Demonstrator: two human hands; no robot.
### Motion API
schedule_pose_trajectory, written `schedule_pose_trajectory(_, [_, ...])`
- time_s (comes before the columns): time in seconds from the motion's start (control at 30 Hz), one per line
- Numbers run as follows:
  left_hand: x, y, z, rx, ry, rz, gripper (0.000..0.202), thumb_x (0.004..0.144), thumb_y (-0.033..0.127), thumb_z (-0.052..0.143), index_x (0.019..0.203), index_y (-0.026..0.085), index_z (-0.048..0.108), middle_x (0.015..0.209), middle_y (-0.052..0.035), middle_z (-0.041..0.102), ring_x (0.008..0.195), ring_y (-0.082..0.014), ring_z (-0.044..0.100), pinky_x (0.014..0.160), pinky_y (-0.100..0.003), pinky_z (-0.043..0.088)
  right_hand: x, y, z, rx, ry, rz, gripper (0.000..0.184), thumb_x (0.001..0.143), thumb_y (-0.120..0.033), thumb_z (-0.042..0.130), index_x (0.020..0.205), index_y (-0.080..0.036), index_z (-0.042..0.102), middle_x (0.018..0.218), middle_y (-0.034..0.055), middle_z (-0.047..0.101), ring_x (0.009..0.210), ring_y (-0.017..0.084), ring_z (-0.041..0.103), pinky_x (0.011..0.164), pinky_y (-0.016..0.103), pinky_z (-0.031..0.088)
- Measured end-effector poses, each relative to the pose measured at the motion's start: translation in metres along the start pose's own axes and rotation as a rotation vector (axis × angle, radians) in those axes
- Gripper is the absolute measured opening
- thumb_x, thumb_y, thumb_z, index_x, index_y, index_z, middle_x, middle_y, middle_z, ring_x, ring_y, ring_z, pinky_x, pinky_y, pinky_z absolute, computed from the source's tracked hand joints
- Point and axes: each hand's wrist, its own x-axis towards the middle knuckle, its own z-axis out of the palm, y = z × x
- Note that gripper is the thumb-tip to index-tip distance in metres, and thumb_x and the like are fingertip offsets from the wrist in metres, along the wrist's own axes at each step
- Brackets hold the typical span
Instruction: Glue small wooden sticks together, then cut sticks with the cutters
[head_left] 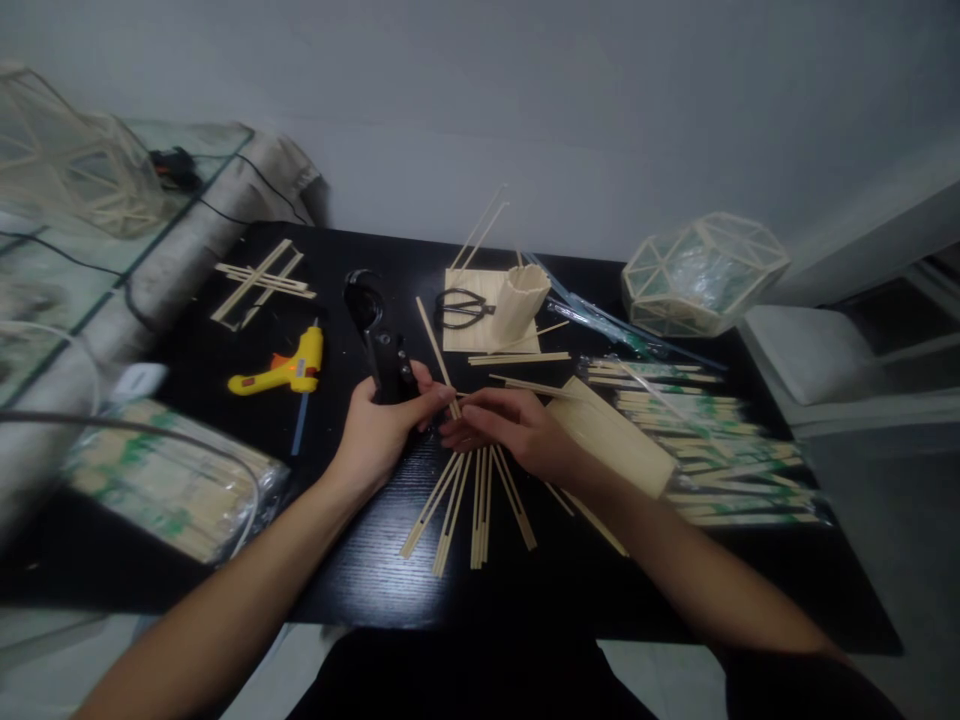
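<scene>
My left hand (382, 425) is closed around a black hand tool (386, 365) with rivets and a curved upper end. Its thumb and finger also pinch a thin wooden chopstick (433, 340), which slants up and away. My right hand (517, 425) meets it, fingers bent together near the chopstick's lower end; part of the grip is hidden. Below the hands, several pairs of wooden chopsticks (481, 510) fan out on the black table (360, 570). Just beyond stands a ribbed wooden cup (521, 305) on a square wooden base (454, 335), beside black-handled scissors (461, 310).
A yellow glue gun (304, 365) and crossed sticks (262, 280) lie left. Wrapped chopsticks sit in a left pack (180, 480) and a right pile (712, 440). A wooden panel (615, 440) lies by my right forearm. A faceted stick-framed lantern shape (701, 275) stands back right.
</scene>
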Motion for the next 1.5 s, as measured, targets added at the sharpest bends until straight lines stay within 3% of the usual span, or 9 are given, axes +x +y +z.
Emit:
schedule_pose_trajectory(0.1, [-0.0004, -0.0035, 0.0005, 0.003, -0.008, -0.007, 0.032, 0.066, 0.020, 0.092, 0.080, 0.017, 0.062, 0.063, 0.0053, 0.061, 0.052, -0.0075, 0.049, 0.055, -0.022, 0.040, 0.0012, 0.0003, 0.0004, 0.090, -0.021, 0.039, 0.039, 0.092, -0.053, 0.069, 0.097, -0.015, 0.075, 0.091, 0.0098, 0.080, 0.081, 0.019, 0.078, 0.083, 0.036, 0.064])
schedule_pose_trajectory(0.4, [-0.0029, -0.0079, 0.0032, -0.017, -0.024, -0.031, 0.034, 0.064, 0.018, 0.091, 0.082, 0.017, 0.063, 0.063, 0.0051, 0.062, 0.054, -0.0081, 0.051, 0.057, -0.022, 0.042, -0.0017, -0.0007, 0.0040, -0.013, 0.012, 0.006, 0.039, 0.087, -0.053, 0.076, 0.093, -0.014, 0.077, 0.085, 0.0072, 0.080, 0.074, 0.017, 0.078, 0.079, 0.035, 0.065])
schedule_pose_trajectory(0.63, [-0.0036, -0.0089, 0.0033, 0.023, -0.030, -0.020, 0.032, 0.068, 0.025, 0.091, 0.083, 0.017, 0.064, 0.067, 0.0023, 0.066, 0.055, -0.0091, 0.053, 0.055, -0.023, 0.042, -0.0012, -0.0009, 0.0018, 0.013, 0.013, 0.039, 0.040, 0.083, -0.053, 0.080, 0.089, -0.014, 0.076, 0.078, 0.0051, 0.079, 0.068, 0.016, 0.078, 0.069, 0.030, 0.065])
schedule_pose_trajectory(0.9, [-0.0055, -0.0060, 0.0036, 0.153, 0.003, 0.035, 0.030, 0.067, 0.028, 0.091, 0.084, 0.017, 0.068, 0.071, -0.0003, 0.070, 0.063, -0.0135, 0.062, 0.059, -0.024, 0.046, -0.0015, -0.0003, 0.0025, 0.031, 0.035, 0.064, 0.042, 0.080, -0.054, 0.082, 0.089, -0.013, 0.074, 0.077, 0.0057, 0.079, 0.066, 0.016, 0.077, 0.068, 0.030, 0.065])
schedule_pose_trajectory(1.03, [-0.0056, -0.0049, 0.0029, 0.207, 0.000, 0.051, 0.026, 0.068, 0.027, 0.091, 0.082, 0.017, 0.070, 0.069, 0.0009, 0.069, 0.060, -0.0117, 0.059, 0.058, -0.023, 0.045, -0.0016, 0.0001, 0.0027, 0.001, 0.045, 0.060, 0.044, 0.080, -0.056, 0.081, 0.087, -0.013, 0.074, 0.076, 0.0061, 0.079, 0.067, 0.017, 0.077, 0.067, 0.029, 0.065])
schedule_pose_trajectory(1.3, [-0.0025, -0.0056, 0.0047, 0.082, -0.016, -0.043, 0.032, 0.064, 0.026, 0.093, 0.080, 0.017, 0.067, 0.062, 0.0037, 0.063, 0.052, -0.0085, 0.050, 0.053, -0.022, 0.039, -0.0013, 0.0002, 0.0020, -0.135, 0.028, -0.021, 0.042, 0.086, -0.056, 0.075, 0.089, -0.013, 0.076, 0.078, 0.0068, 0.078, 0.070, 0.018, 0.077, 0.074, 0.035, 0.066])
schedule_pose_trajectory(1.37, [-0.0012, -0.0060, 0.0042, 0.038, -0.022, -0.077, 0.032, 0.063, 0.024, 0.093, 0.080, 0.017, 0.067, 0.060, 0.0044, 0.061, 0.050, -0.0080, 0.049, 0.052, -0.022, 0.038, -0.0025, -0.0007, 0.0015, -0.216, 0.059, -0.068, 0.036, 0.088, -0.050, 0.074, 0.091, -0.014, 0.075, 0.082, 0.0069, 0.078, 0.075, 0.018, 0.077, 0.076, 0.035, 0.065])
schedule_pose_trajectory(1.5, [0.0005, -0.0048, 0.0030, -0.012, -0.015, -0.119, 0.034, 0.060, 0.021, 0.093, 0.079, 0.017, 0.065, 0.057, 0.0051, 0.059, 0.048, -0.0080, 0.049, 0.050, -0.022, 0.037, -0.0063, -0.0052, 0.0004, -0.394, 0.156, -0.222, 0.031, 0.078, -0.034, 0.087, 0.096, -0.019, 0.066, 0.086, 0.0022, 0.078, 0.081, 0.018, 0.077, 0.077, 0.032, 0.062])
